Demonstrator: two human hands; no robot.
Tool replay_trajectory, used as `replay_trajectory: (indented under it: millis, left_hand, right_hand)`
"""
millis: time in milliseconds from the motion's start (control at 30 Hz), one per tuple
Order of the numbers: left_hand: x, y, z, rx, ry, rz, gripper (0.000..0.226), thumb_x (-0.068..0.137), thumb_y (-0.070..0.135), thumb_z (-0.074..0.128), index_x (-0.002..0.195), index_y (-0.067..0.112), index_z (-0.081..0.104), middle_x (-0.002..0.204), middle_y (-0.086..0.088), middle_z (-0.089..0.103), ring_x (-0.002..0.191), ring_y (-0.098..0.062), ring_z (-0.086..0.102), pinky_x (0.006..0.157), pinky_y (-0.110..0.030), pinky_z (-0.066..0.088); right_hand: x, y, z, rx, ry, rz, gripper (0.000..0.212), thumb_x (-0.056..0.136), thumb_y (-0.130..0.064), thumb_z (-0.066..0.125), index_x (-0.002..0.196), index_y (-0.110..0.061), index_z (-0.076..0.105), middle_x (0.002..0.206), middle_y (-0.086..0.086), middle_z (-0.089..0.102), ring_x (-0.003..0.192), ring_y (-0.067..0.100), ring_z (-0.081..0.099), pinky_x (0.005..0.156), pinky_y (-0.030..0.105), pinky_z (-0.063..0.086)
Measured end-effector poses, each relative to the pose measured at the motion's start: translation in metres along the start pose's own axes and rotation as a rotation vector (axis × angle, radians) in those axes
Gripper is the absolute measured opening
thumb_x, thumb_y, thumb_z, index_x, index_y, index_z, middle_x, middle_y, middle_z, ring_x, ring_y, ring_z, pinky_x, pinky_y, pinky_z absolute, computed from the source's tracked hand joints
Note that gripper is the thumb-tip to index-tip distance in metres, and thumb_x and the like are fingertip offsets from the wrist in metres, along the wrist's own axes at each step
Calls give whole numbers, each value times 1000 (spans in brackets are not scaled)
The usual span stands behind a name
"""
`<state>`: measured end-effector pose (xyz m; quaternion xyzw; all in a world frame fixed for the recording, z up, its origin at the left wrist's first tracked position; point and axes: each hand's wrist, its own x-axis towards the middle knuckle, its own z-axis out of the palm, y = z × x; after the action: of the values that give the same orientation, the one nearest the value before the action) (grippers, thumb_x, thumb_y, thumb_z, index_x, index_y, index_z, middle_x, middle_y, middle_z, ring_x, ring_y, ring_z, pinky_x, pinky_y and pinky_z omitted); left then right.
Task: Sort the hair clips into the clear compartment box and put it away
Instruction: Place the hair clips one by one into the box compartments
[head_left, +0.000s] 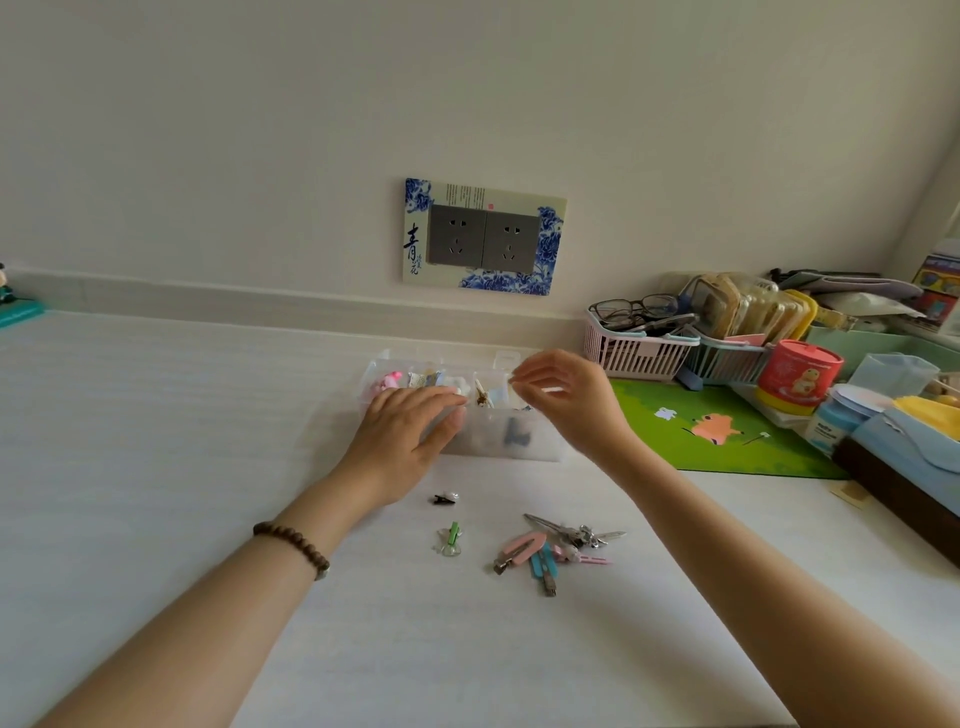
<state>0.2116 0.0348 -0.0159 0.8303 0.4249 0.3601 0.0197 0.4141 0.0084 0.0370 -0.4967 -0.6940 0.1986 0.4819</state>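
The white bench (156, 415) carries the clear plastic compartment box (519, 441) near the wall. The left hand (405, 436) rests flat on the box's left side, grip apart. The right hand (566, 400) hovers above its right side, grip loosely apart. A heap of pink, blue and silver hair clips (550, 548) lies nearer, with a green clip (451, 538) and a black clip (445, 499) beside it.

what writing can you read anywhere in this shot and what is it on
"青": large black character on the blue-and-white socket surround.
Smaller characters under it and the columns along its top: too small to read.
Red canister: print blurred.
Blue-and-white bottle: label blurred.
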Motion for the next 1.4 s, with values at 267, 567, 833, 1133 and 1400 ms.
replay_trajectory:
  millis: [267,567,833,1133,1400]
  left_hand:
    - [1,-7,-6,-62,-39,6,77,83,70,3,124,29,54,132,10,54,127,-6,39,114,-41,15]
    - [-1,-9,-6,-61,-1,21,74,85,67,5,121,27,56,127,10,57,124,-5,42,114,-36,16]
    - [-1,-8,-5,-30,-7,26,79,78,75,7,121,29,54,131,12,53,125,-5,39,112,-28,9]
    - [-4,-13,-6,176,-125,66,81,70,76,32,139,35,28,151,9,27,138,-9,18,112,-26,-5]
    - [-6,-8,-4,287,-190,3,77,80,62,47,143,41,7,156,7,10,143,-17,0,113,-39,-13]
  right_hand:
    - [-34,-5,41,-220,-471,72,20,81,-27,69,97,-15,72,87,-3,70,66,1,56,63,9,46]
    - [-37,7,44,-234,-458,36,13,79,-25,72,87,-15,72,86,-5,70,71,6,57,69,22,51]
    - [0,-4,-3,-69,-17,-13,2,79,-22,70,81,-22,70,78,-10,68,71,8,64,69,17,53]
    - [30,30,-1,-336,39,73,15,81,-23,69,94,-16,70,94,-2,69,84,12,60,77,29,52]
    - [-23,-5,11,-116,-433,-67,12,83,-24,67,94,-20,69,93,-3,71,82,9,64,75,23,53]
